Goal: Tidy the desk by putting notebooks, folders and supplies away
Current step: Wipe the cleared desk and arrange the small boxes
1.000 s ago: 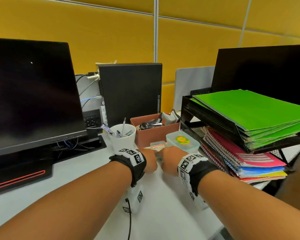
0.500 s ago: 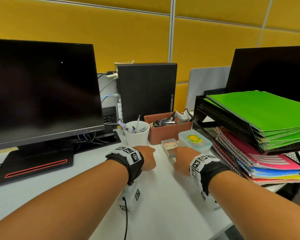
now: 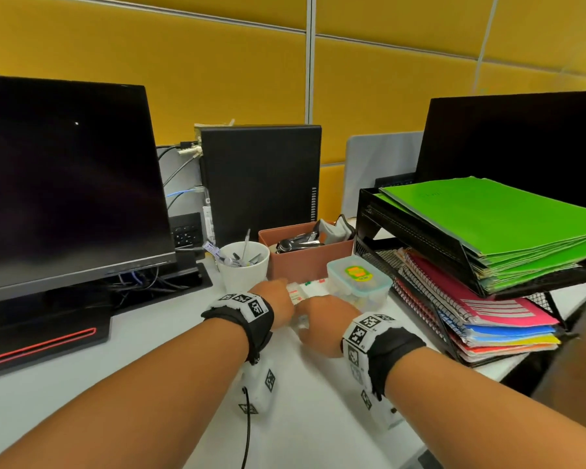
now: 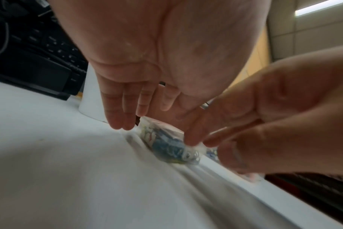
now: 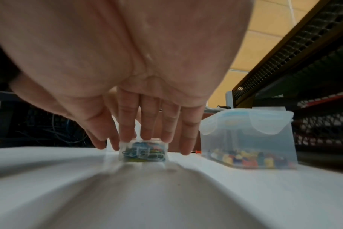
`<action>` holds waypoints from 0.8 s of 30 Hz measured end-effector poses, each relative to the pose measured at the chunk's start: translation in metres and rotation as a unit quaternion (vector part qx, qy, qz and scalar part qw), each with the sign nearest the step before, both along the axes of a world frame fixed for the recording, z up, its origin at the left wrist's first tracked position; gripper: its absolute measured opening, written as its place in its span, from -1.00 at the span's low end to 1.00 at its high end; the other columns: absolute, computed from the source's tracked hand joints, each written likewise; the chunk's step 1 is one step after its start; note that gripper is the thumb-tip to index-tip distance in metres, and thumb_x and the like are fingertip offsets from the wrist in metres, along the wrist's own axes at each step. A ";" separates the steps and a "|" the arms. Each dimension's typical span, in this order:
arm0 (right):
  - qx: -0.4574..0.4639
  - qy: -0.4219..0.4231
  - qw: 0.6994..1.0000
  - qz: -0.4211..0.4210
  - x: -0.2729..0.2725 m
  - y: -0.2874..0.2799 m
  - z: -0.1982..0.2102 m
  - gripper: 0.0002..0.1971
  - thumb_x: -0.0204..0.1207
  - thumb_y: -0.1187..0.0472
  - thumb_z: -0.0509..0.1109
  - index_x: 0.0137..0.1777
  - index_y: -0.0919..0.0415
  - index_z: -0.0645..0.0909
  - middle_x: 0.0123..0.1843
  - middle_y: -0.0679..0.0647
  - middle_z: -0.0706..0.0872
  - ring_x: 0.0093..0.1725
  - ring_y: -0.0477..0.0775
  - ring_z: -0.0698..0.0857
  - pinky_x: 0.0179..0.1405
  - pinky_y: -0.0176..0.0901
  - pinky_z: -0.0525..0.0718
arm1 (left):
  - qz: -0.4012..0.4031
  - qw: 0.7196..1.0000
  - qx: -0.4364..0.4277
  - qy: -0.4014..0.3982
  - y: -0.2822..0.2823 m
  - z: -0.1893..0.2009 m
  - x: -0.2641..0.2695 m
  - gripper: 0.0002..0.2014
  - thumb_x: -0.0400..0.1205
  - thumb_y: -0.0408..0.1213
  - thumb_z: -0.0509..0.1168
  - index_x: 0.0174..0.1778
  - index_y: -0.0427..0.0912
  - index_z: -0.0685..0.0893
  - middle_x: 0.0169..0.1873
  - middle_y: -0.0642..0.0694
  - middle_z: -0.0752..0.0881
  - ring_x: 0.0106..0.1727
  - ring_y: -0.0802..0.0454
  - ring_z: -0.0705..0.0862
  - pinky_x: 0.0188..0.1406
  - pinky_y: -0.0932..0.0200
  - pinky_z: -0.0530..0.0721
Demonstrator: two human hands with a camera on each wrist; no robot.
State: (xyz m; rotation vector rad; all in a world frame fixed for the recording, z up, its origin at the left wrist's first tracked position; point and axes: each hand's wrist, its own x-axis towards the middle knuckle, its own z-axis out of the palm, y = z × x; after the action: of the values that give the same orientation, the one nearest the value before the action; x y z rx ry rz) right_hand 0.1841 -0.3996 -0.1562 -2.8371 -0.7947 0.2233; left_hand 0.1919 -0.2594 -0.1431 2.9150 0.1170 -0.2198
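The white bench (image 3: 82,384) runs along a wall of mustard-yellow padded panels (image 3: 217,72) split by thin grey seams. A dark monitor (image 3: 65,184) stands at the left on a black base with a red stripe, loose cables bunched behind it, and a black computer tower (image 3: 261,177) sits further back. A second dark monitor (image 3: 521,140) rises at the right behind a black mesh file tray (image 3: 420,238); green folders (image 3: 487,225) lie on its upper tier, and spiral notebooks (image 3: 487,313) in pink, blue and yellow are stacked on the lower one.

Near the middle a white cup of pens (image 3: 244,265) stands just beside a terracotta box (image 3: 305,255) holding a stapler. In front of that box sits a lidded clear container of coloured push pins (image 5: 249,139), with one red pin lying loose on the bench beside it.

Both hands meet just in front of these, on a small clear box of paper clips (image 5: 144,152) that rests on the bench. The right hand (image 3: 325,319) reaches down over it, fingertips (image 5: 127,136) on its top and sides, pinching it. The left hand (image 3: 274,302) has straight fingers (image 4: 117,117) pointing down at the box's left side, touching or nearly so; I cannot tell which.
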 end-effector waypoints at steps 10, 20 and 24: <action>0.011 0.043 0.990 -0.133 0.058 0.013 -0.009 -0.45 0.63 0.24 0.30 0.65 0.13 0.45 0.61 0.17 0.52 0.57 0.25 0.54 0.55 0.06 0.54 | -0.024 0.990 0.130 0.042 0.036 0.005 0.005 -0.55 0.72 0.04 0.28 0.50 -0.04 0.59 0.37 -0.04 0.68 0.38 -0.08 0.66 0.36 0.03 0.65; -0.095 0.053 0.983 -0.146 0.095 0.044 -0.006 -0.63 0.63 0.10 0.28 0.40 0.09 0.62 0.33 0.16 0.71 0.30 0.29 0.70 0.31 0.08 0.68 | -0.045 0.996 0.051 0.051 0.082 0.019 -0.026 -0.48 0.66 0.09 0.41 0.55 0.14 0.56 0.48 0.06 0.59 0.44 0.01 0.57 0.36 0.17 0.54; -0.128 0.048 0.982 -0.133 0.093 0.048 0.002 -0.89 0.66 0.12 0.27 0.00 0.07 0.62 -0.08 0.07 0.69 0.03 0.25 0.71 0.05 0.00 0.66 | -0.051 0.996 0.054 0.050 0.085 0.017 -0.026 -0.47 0.64 0.12 0.43 0.54 0.15 0.57 0.46 0.07 0.60 0.42 0.01 0.59 0.35 0.15 0.55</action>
State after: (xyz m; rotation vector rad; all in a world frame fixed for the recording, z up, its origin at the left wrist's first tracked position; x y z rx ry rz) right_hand 0.2767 -0.3520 -0.1540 -3.1029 -0.3850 0.4473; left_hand 0.1663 -0.1744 -0.1258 3.0211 -0.0046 -0.3868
